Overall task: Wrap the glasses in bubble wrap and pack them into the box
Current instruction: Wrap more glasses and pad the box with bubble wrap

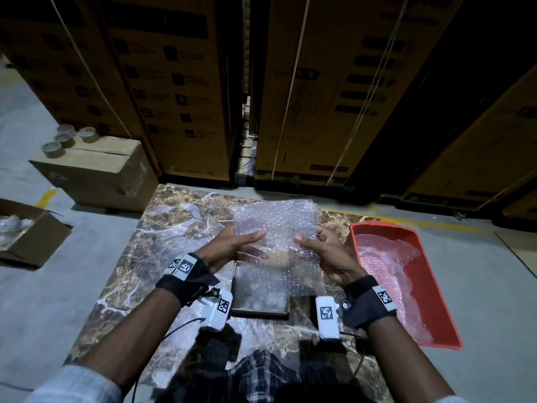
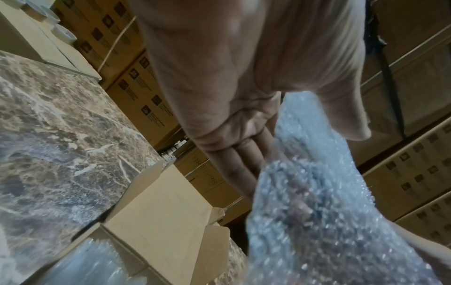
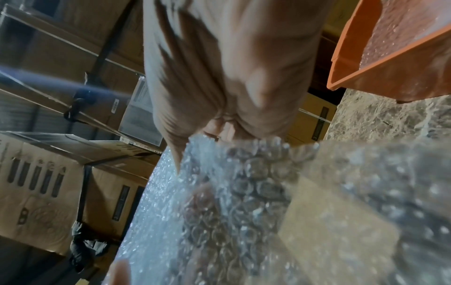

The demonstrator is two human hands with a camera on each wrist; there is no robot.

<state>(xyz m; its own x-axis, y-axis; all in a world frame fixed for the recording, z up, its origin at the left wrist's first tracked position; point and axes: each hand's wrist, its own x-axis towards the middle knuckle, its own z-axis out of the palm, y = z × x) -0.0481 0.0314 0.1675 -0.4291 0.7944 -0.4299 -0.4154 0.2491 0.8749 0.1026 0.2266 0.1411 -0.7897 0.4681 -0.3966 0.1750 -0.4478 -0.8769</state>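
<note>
A dim storeroom, tall strapped cartons walling off the back, and in front of them a brown marbled surface on a grey concrete floor. Nearest to the person, a dark tray-like frame lies flat on the surface under the hanging lower end of a bubble wrap sheet. Above it the left hand pinches the sheet's left side, thumb on top and fingers beneath, and the right hand pinches the right side the same way, so the sheet is held up between them. Through the plastic I cannot make out a glass for certain; something clear may sit low in the sheet, but it is too blurred to say. Just right of the hands an orange-red bin holds more loose wrap. Further left, on the floor, an open box shows clear wrapped bundles inside, probably the packing box, and beyond it a closed carton carries several tape rolls. The wrapping looks barely begun. The risk, as I judge it, is the thin slippery film: held only at two edges, it could sag or slide from the thumbs, and any glass rolled loosely in it could slip out of an open end and strike the hard stone.
</note>
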